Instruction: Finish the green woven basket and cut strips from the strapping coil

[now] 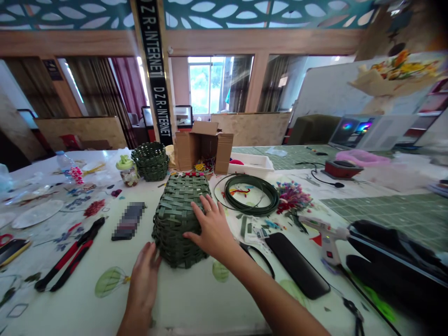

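A dark green woven basket (180, 210) lies on the table before me, its woven bottom and side facing up. My right hand (212, 228) rests on the basket's right side, fingers spread and a ring on one finger. At the lower left, my left hand (145, 266) stands on edge close against the weave, its fingers stretched out; whether it touches cannot be made out. Just right of the basket lies a coil of green strip (252, 193). Scissors with black handles (261, 259) lie partly hidden under my right forearm.
Red-handled pliers (72, 254) and a blurred-out dark rectangle (129, 221) lie left. A second green basket (150, 161), a jar (126, 172) and an open carton (203, 149) stand behind. Rightward are a black phone-like slab (297, 266), a glue gun (329, 238) and bead stems (294, 196).
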Available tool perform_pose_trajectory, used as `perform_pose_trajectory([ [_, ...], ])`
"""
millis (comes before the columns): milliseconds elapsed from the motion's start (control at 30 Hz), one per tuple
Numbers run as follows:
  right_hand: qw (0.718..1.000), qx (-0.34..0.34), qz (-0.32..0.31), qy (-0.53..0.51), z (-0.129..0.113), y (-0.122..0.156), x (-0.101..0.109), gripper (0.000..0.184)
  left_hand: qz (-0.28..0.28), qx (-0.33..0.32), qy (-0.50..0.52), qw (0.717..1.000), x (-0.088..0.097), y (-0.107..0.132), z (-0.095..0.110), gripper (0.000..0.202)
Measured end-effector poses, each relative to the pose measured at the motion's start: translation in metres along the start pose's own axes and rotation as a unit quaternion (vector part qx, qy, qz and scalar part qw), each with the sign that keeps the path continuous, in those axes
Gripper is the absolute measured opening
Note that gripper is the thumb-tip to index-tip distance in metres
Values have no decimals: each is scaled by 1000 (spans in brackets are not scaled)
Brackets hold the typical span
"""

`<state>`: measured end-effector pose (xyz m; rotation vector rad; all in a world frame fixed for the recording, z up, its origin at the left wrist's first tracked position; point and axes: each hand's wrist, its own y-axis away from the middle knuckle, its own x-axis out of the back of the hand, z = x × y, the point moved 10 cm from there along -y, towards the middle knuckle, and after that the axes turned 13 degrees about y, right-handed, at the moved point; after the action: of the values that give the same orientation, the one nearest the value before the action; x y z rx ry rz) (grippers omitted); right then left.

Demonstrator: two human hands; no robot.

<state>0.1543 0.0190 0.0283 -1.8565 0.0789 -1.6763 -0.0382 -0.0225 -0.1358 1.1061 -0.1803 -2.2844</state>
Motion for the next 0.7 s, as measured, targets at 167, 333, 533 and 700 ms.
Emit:
perform_pose_trajectory([
  [167,999,-12,-18,28,-13,-10,-17,91,24,148,46,988,0,-7,-9,9],
  [333,998,-57,25,23,-4,-6,-6,86,16,204,48,978,-14,-11,-9,12],
  [533,997,-56,50,-13,12,-17,12,109,-80,152,69,983,-62,-7,8,18],
  [700,982,-158,58,-89,62,-31,25,100,-193,85,55,976,-130,3,30,12],
])
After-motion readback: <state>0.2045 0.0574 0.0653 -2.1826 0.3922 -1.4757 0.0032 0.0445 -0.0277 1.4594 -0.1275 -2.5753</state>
